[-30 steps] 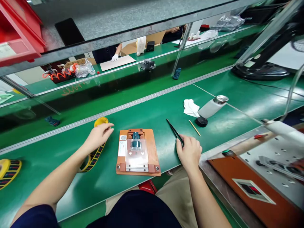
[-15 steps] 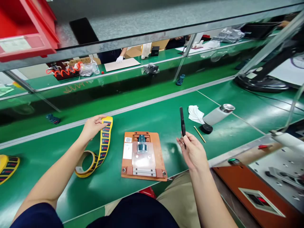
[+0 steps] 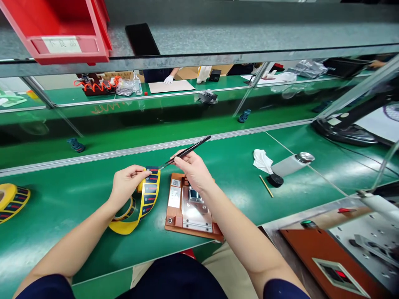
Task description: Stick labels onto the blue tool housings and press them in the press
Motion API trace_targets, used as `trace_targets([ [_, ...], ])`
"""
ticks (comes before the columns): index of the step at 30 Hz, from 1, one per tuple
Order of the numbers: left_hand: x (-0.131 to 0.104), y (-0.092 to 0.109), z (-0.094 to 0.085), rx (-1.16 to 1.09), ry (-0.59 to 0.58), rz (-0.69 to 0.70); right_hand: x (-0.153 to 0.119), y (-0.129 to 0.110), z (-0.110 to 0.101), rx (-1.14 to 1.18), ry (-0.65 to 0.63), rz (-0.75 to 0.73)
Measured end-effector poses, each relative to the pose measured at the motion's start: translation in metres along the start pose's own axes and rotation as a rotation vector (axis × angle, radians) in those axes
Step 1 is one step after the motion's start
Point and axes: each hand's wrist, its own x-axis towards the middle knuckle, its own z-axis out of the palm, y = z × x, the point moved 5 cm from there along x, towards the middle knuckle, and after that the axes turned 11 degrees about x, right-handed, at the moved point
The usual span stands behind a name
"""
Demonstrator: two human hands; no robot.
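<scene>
My left hand (image 3: 126, 185) pinches the free end of a yellow label roll (image 3: 151, 189), whose strip carries dark labels with red lettering. The rest of the roll lies curled on the bench below that hand. In my right hand (image 3: 193, 168) is a pair of black tweezers (image 3: 195, 146), held slantwise, tips down to the left. Those tips are at the top label of the strip, close to my left fingers; whether they grip its edge I cannot tell. Under my right forearm lies an orange-brown fixture (image 3: 173, 211) with a clear plate and a dark blue part (image 3: 195, 195), partly hidden.
A second label roll (image 3: 12, 202) lies at far left. To the right are a white cloth (image 3: 262, 161), a white bottle (image 3: 288, 164), a black cap (image 3: 275, 180) and a thin stick (image 3: 266, 186). A shelf with a red bin (image 3: 67, 31) hangs overhead. A gloved co-worker's hand (image 3: 168, 79) shows beyond.
My right hand has brought the tweezers leftward to the label strip, across the fixture. The left hand has turned the strip's end so its labels face me more. The view has shifted slightly.
</scene>
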Motion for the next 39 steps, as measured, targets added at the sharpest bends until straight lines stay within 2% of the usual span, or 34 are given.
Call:
trace_targets([
  [5, -0.006, 0.007, 0.000, 0.020, -0.012, 0.024, 0.013, 0.010, 0.002, -0.068, -0.017, 0.048],
  [14, -0.012, 0.017, 0.006, 0.132, -0.017, 0.059, 0.010, 0.012, -0.001, -0.155, -0.081, 0.046],
  [16, -0.006, 0.020, 0.010, 0.316, -0.075, 0.087, 0.008, 0.007, -0.006, -0.179, -0.071, -0.005],
  [20, 0.019, 0.016, 0.027, 0.870, -0.248, 0.160, -0.005, -0.008, -0.027, -0.260, -0.010, -0.083],
  [24, 0.041, 0.003, 0.049, 1.016, -0.334, 0.156, -0.029, -0.028, -0.057, -0.329, 0.063, -0.068],
  [28, 0.044, -0.004, 0.070, 1.148, -0.487, 0.226, -0.052, -0.037, -0.080, -0.345, 0.060, 0.011],
  [31, 0.039, 0.003, 0.066, 1.218, -0.500, 0.244, -0.065, -0.037, -0.094, -0.363, 0.064, 0.051],
  [33, 0.032, 0.015, 0.056, 1.270, -0.392, 0.239, -0.070, -0.034, -0.100, -0.357, 0.073, 0.066],
  [35, 0.017, 0.032, 0.046, 1.222, -0.238, 0.288, -0.073, -0.029, -0.104, -0.326, 0.077, 0.091],
  [37, -0.008, 0.049, 0.046, 1.022, -0.168, 0.461, -0.075, -0.024, -0.107, -0.301, 0.081, 0.110],
  [39, -0.043, 0.060, 0.057, 0.763, -0.228, 0.695, -0.075, -0.021, -0.108, -0.302, 0.082, 0.107],
])
